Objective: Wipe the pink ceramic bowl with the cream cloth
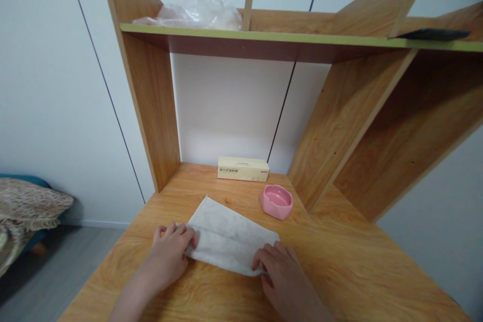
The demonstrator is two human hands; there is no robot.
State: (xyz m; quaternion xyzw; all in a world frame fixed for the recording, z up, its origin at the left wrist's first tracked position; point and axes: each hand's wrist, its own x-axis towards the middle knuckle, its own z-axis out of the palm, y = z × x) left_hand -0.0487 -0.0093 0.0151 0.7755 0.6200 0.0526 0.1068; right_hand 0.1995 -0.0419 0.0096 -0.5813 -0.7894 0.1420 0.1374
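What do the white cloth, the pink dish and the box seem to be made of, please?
Cloth: probably soft matte fabric, judging by its creases. Dish: perhaps glazed ceramic or plastic, smooth with slight sheen. Box: likely matte cardboard, with crisp edges and printed lettering.

White cloth (228, 236) partly hidden under hands (171, 251); box (243, 169) only partly legible

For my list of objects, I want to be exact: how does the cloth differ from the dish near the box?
The cloth is white; the dish is pink. The cloth is a thin, creased sheet, while the dish is thick-walled and hollow. The cloth spreads wider than the dish. Both lie on the wooden desk.
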